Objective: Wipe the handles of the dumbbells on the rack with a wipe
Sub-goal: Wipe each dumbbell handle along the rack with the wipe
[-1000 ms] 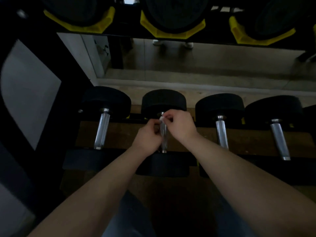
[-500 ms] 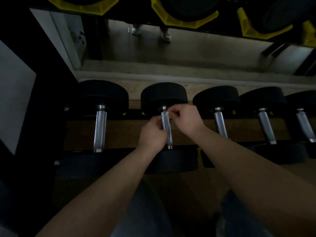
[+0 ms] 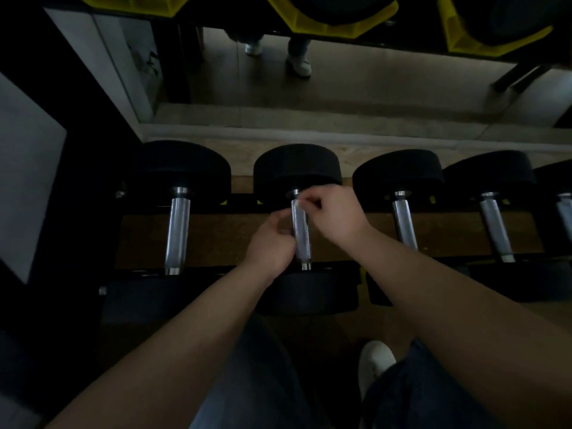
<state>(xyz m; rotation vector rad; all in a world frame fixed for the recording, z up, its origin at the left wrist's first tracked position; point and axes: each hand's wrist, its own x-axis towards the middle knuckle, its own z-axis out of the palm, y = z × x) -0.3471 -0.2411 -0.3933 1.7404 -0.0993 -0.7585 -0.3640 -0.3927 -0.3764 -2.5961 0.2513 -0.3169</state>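
No legible text, labels or numbers anywhere

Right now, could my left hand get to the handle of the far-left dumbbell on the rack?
Probably yes. The left hand is next to the second dumbbell's handle, and the far-left handle lies bare to its left, with nothing over it or between them.

Dumbbells (image 3: 179,230) with black round heads and knurled chrome handles lie side by side across mid-frame on the dark rack (image 3: 216,270). At the upper end of the second handle (image 3: 301,236) from the left, a small pale wipe (image 3: 301,202) shows.
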